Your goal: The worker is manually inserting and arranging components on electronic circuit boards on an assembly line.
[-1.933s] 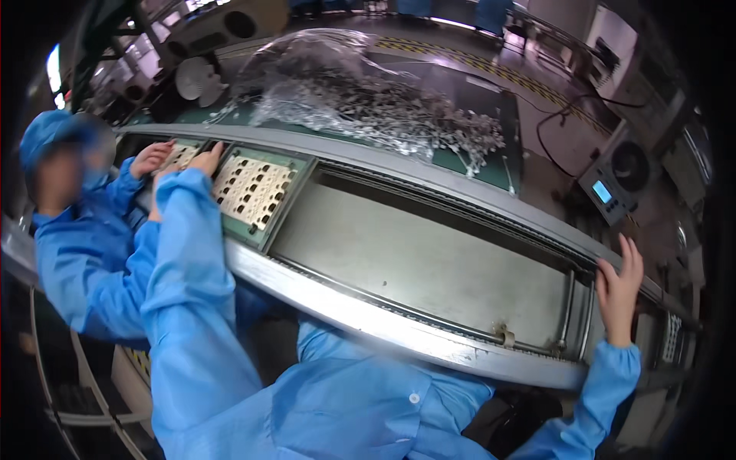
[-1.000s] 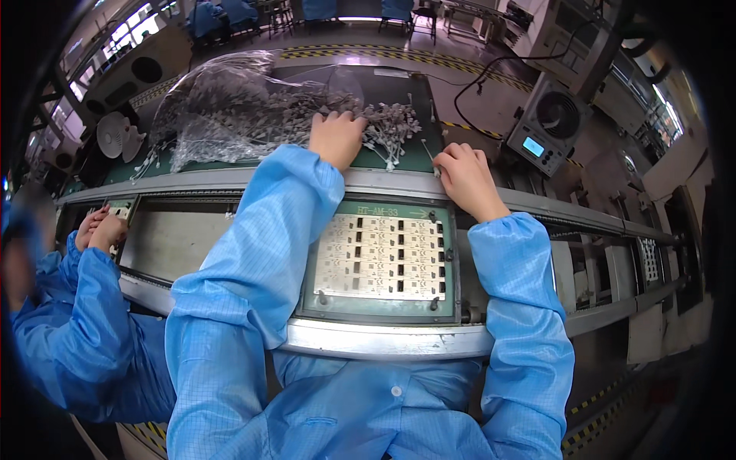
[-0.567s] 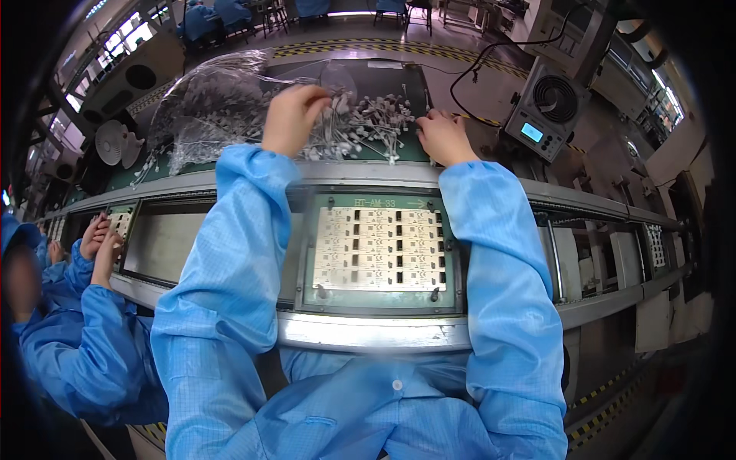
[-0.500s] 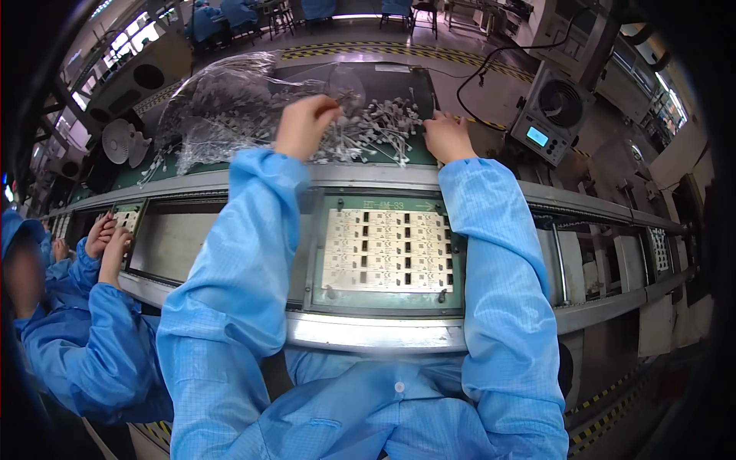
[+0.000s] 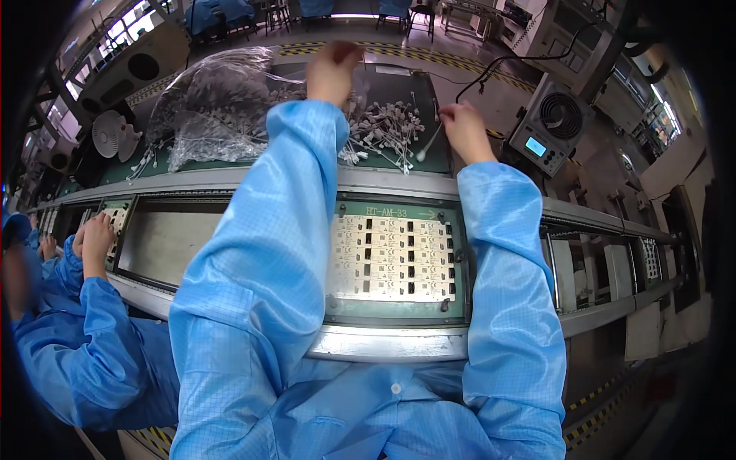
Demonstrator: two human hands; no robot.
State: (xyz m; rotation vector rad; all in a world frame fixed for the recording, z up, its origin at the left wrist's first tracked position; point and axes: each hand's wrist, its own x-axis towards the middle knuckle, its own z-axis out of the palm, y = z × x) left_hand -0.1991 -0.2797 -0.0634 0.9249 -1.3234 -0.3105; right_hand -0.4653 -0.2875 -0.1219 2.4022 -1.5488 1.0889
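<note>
Head view: writing first. Along the far margin of the green board (image 5: pixel 391 309), one line of pale printed characters (image 5: pixel 386 212), large enough to read, with an arrow (image 5: pixel 429 215) pointing right. On the pale modules (image 5: pixel 391 264), set in five rows with dark openings, small dark print and square codes, too fine to make out. On the fan instrument (image 5: pixel 562 115) off to the right, a lit blue display (image 5: pixel 535 146), characters too small to tell.

Edges next. Green board: lies flat between near rail (image 5: pixel 391 343) and far rail (image 5: pixel 399 182), left border hidden under the left sleeve (image 5: pixel 261 253); right sleeve (image 5: pixel 510 253) close along the right border. Leftward, a grey plate (image 5: pixel 169 241) between the rails, then a co-worker's hands (image 5: pixel 96 238) at another board (image 5: pixel 115 218).

Left hand (image 5: pixel 331 73): high over the far side of the cable pile (image 5: pixel 387 126), fingers curled inward, blurred; cannot tell whether gripping anything. Right hand (image 5: pixel 464 126): thumb and fingertips drawn narrow, pinching a white-ended lead (image 5: pixel 421 156), connector hanging toward the mat (image 5: pixel 391 86). Cable pile: spread on the mat beyond the far rail, partly under a clear plastic bag (image 5: pixel 218 138) leftward. Room to move: a broad gap between the two hands, over the pile's right end; a strip of floor between right hand and instrument
</note>
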